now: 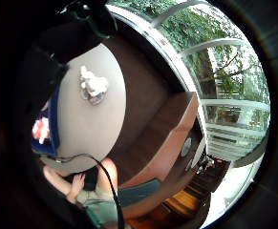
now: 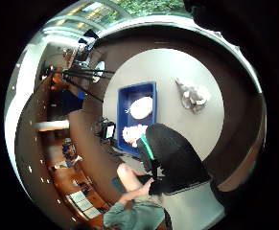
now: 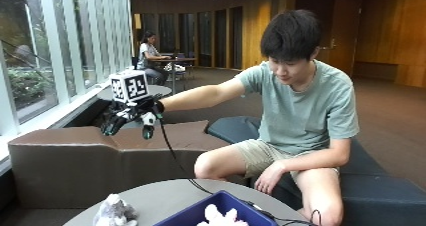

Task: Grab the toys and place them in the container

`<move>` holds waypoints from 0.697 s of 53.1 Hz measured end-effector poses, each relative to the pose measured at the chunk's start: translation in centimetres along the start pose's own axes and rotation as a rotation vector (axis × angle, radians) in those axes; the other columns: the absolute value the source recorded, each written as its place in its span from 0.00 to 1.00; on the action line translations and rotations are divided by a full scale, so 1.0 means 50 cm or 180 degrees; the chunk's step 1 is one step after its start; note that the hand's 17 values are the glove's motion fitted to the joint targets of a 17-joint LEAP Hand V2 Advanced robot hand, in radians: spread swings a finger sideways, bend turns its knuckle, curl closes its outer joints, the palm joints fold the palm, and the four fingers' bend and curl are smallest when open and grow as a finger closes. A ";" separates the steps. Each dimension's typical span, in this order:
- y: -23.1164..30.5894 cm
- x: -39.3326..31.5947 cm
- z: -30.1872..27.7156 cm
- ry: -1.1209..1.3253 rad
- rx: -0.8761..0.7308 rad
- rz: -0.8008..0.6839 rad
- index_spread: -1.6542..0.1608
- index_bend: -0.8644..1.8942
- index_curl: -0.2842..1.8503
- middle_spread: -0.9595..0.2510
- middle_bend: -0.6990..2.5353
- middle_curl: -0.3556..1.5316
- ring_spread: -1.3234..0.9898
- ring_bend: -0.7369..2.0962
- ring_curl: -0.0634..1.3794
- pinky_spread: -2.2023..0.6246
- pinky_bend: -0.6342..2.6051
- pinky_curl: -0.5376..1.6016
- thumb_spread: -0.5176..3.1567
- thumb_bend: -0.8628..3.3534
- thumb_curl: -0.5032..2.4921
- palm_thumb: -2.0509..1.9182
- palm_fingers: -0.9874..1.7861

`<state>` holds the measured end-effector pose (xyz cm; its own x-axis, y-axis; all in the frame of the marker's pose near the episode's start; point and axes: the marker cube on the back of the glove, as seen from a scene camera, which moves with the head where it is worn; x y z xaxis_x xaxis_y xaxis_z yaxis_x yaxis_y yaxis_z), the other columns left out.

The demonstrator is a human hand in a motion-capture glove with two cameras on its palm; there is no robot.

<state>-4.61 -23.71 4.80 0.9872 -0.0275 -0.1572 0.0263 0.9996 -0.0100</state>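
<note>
- a pale grey-and-white soft toy (image 3: 114,212) sits on the round grey table (image 3: 166,195), out on the bare top beside the blue container (image 3: 229,204), a gap between them.
- the thumb side palm view shows the same toy (image 2: 192,94) lying apart from the container (image 2: 136,115), the table (image 2: 177,67) bare around it.
- inside the container lie two more toys: a whitish one (image 2: 141,107) in the middle and a white-and-pink one (image 2: 134,132) at the end nearer the person.
- the gloved right hand (image 3: 128,118) is raised on an outstretched arm, well above the table and off to the window side; its fingers hang relaxed and spread, holding nothing.
- the person sits on a dark bench (image 3: 373,186) behind the table, bare left hand (image 3: 269,177) resting by the knee.
</note>
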 end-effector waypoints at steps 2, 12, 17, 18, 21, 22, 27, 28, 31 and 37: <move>-0.020 0.003 0.021 0.0005 -0.0067 -0.0020 0.76 0.37 0.37 0.63 0.31 0.47 0.51 0.48 0.33 0.78 0.48 0.39 0.47 0.20 0.29 0.52 0.35; -0.112 0.025 0.163 0.0229 -0.0799 0.0068 0.77 0.34 0.33 0.64 0.29 0.45 0.51 0.46 0.32 0.78 0.48 0.39 0.47 0.20 0.29 0.52 0.29; -0.149 0.048 0.266 0.0042 -0.0903 0.0134 0.78 0.32 0.30 0.67 0.27 0.44 0.52 0.43 0.30 0.78 0.49 0.40 0.47 0.20 0.28 0.52 0.25; -0.154 0.048 0.281 0.0017 -0.0900 0.0125 0.79 0.32 0.29 0.67 0.26 0.43 0.53 0.43 0.30 0.78 0.49 0.40 0.47 0.20 0.28 0.53 0.24; -0.171 0.047 0.329 0.0007 -0.0906 0.0122 0.79 0.32 0.27 0.68 0.26 0.42 0.53 0.42 0.30 0.78 0.49 0.40 0.47 0.20 0.28 0.53 0.25; -0.178 0.047 0.350 0.0022 -0.0915 0.0135 0.79 0.32 0.27 0.68 0.26 0.42 0.53 0.42 0.30 0.78 0.49 0.40 0.47 0.20 0.28 0.53 0.25; -0.207 0.044 0.445 0.0093 -0.0967 0.0224 0.79 0.32 0.24 0.71 0.25 0.40 0.54 0.41 0.29 0.78 0.51 0.41 0.47 0.20 0.28 0.53 0.25; -0.210 0.045 0.460 0.0101 -0.0991 0.0248 0.79 0.32 0.24 0.72 0.25 0.40 0.54 0.41 0.29 0.79 0.51 0.41 0.47 0.20 0.28 0.54 0.26; -0.219 0.047 0.501 0.0127 -0.1103 0.0334 0.80 0.32 0.23 0.73 0.25 0.39 0.55 0.42 0.29 0.79 0.52 0.42 0.47 0.20 0.28 0.54 0.26; -0.229 0.048 0.545 0.0298 -0.1145 0.0469 0.80 0.34 0.22 0.75 0.26 0.37 0.55 0.45 0.31 0.79 0.53 0.42 0.47 0.20 0.28 0.54 0.31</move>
<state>1.72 -35.04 31.44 0.9572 0.0989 -0.2719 -0.1876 0.9276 -0.3231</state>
